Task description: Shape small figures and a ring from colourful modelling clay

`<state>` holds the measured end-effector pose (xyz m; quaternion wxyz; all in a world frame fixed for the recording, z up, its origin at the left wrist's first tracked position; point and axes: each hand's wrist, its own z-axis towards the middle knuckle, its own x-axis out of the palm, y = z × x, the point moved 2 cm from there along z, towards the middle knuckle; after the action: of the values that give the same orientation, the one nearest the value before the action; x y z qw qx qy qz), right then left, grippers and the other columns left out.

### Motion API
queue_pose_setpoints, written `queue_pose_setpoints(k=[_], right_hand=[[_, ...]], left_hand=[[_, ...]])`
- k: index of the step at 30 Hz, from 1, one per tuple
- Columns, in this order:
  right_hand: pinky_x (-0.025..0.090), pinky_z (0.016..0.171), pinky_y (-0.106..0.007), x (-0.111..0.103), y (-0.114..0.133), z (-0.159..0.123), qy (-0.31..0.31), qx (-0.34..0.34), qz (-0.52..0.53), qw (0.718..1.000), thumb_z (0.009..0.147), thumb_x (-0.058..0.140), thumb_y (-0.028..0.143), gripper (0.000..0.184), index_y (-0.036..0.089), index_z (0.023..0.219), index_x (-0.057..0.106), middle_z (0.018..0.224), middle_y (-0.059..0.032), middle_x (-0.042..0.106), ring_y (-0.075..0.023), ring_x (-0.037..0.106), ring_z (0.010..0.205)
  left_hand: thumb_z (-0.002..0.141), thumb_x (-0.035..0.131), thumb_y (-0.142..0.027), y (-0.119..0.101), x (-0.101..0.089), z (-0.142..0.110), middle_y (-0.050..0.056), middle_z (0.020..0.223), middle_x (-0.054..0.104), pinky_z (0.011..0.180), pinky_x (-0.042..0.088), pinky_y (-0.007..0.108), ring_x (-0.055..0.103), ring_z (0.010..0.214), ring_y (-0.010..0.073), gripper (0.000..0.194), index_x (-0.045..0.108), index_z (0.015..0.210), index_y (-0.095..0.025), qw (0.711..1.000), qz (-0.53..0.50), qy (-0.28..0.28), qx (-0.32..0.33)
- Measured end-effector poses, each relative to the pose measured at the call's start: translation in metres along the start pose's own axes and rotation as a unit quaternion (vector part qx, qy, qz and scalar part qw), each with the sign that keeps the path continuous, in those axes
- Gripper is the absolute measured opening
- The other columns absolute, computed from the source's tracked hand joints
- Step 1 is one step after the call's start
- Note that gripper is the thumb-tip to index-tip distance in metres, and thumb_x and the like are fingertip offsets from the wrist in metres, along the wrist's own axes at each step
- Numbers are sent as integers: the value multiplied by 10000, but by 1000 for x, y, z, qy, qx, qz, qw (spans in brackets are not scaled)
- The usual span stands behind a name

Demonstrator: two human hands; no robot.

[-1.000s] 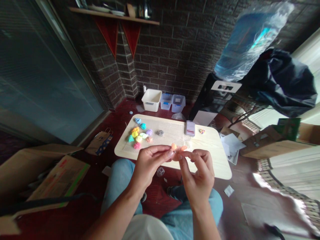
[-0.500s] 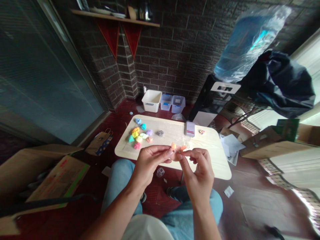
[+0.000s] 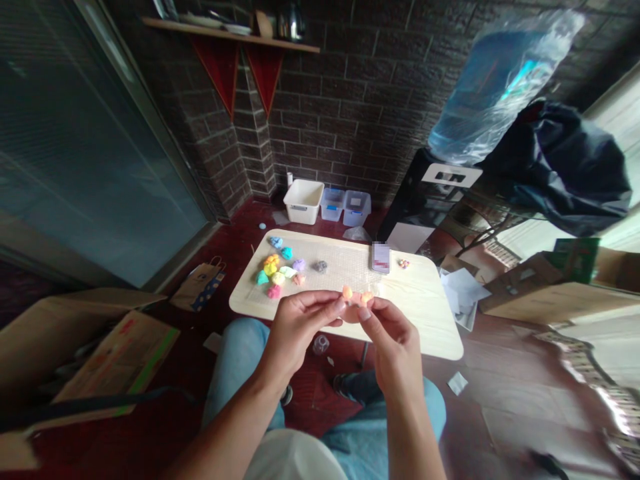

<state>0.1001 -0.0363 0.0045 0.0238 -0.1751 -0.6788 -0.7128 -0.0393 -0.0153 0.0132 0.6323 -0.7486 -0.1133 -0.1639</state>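
Note:
Between my two hands, above the near edge of the table (image 3: 425,287), is a small peach-coloured clay figure (image 3: 354,313) with two orange lumps on top. My left hand (image 3: 307,320) pinches its left side between thumb and fingers. On the other side, my right hand (image 3: 393,330) grips it with thumb and index finger. Fingers cover much of its lower part. Beyond my left hand, several coloured clay lumps (image 3: 278,279) lie grouped on a clear bubble-wrap sheet (image 3: 335,253). A grey clay lump (image 3: 321,266) sits apart from them.
A phone-like card (image 3: 381,259) and a small multicoloured cluster (image 3: 403,264) rest on the table's far right. Behind stand a white bin (image 3: 303,203) and two clear boxes (image 3: 345,205). A water dispenser (image 3: 417,200) is at the back right; cardboard boxes (image 3: 115,353) flank both sides.
My right hand has shifted slightly left, and its thumb and index finger have closed in on the figure's right side. The left hand stays nearly still.

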Motion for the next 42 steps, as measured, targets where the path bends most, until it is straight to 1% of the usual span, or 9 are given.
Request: queue_pose_setpoints(k=[8, 14, 18, 21, 25, 28, 31, 35, 42], right_hand=[[437, 604, -244, 0, -2, 2, -14, 4, -16, 1000, 734, 778, 354, 182, 204, 770, 681, 730, -1, 650, -145, 585, 678], [412, 581, -226, 1, -1, 2, -10, 11, -3, 1000, 749, 774, 334, 160, 201, 758, 685, 692, 15, 649, -112, 553, 614], [427, 601, -237, 1, -2, 3, -14, 7, -12, 1000, 750, 768, 352, 178, 195, 764, 685, 729, -2, 675, -130, 578, 652], [431, 608, -240, 1, -2, 4, -16, 7, -17, 1000, 754, 760, 364, 184, 196, 769, 687, 709, 2, 672, -131, 578, 650], [452, 637, -248, 1, -2, 4, -12, 7, -21, 1000, 764, 749, 367, 187, 193, 771, 680, 728, -5, 680, -141, 596, 678], [460, 640, -239, 1, 0, 3, 3, 10, -10, 1000, 766, 747, 362, 185, 197, 817, 680, 781, -11, 680, -140, 603, 714], [462, 600, -238, 4, 2, 2, 19, 17, -6, 1000, 752, 748, 385, 218, 208, 849, 666, 805, -18, 673, -142, 597, 700], [425, 504, -233, 10, 3, 2, 37, 26, 5, 999, 744, 749, 396, 216, 232, 816, 630, 723, 6, 623, -130, 548, 602], [494, 638, -255, 9, 0, 3, 28, 15, 6, 999, 775, 745, 348, 174, 216, 806, 635, 749, 9, 640, -139, 612, 694]], left_hand=[[708, 803, -312, 1, -1, 1, 68, 877, 785, 655, 559, 204, 705, 727, 140, 254, 770, 908, -159, 1000, 17, -5, 5], [710, 803, -306, 3, -2, 1, 61, 882, 786, 657, 560, 203, 696, 707, 127, 235, 773, 899, -169, 1000, 14, -3, 6], [708, 806, -302, 3, -1, 2, 57, 875, 787, 653, 559, 192, 692, 704, 118, 228, 773, 891, -169, 1000, 11, -2, 3], [701, 811, -303, 3, -1, 3, 60, 872, 787, 647, 559, 193, 689, 694, 117, 235, 774, 889, -167, 1000, 11, -3, 2], [689, 816, -317, 3, 0, 3, 79, 874, 785, 649, 564, 212, 699, 707, 139, 263, 775, 890, -153, 1000, 15, -8, 0], [682, 820, -319, 2, -1, 4, 85, 884, 784, 656, 569, 220, 712, 739, 158, 273, 774, 894, -152, 1000, 10, -11, 0], [687, 815, -323, 1, -1, 3, 90, 893, 783, 659, 574, 233, 723, 762, 176, 276, 771, 896, -149, 1000, 10, -9, 1], [708, 796, -348, 3, -1, 2, 106, 898, 780, 690, 584, 274, 724, 763, 194, 317, 764, 936, -131, 1000, 20, 4, -1], [709, 799, -334, 4, -1, 0, 81, 875, 784, 691, 586, 250, 723, 747, 171, 271, 769, 912, -158, 1000, 29, 0, 7]])
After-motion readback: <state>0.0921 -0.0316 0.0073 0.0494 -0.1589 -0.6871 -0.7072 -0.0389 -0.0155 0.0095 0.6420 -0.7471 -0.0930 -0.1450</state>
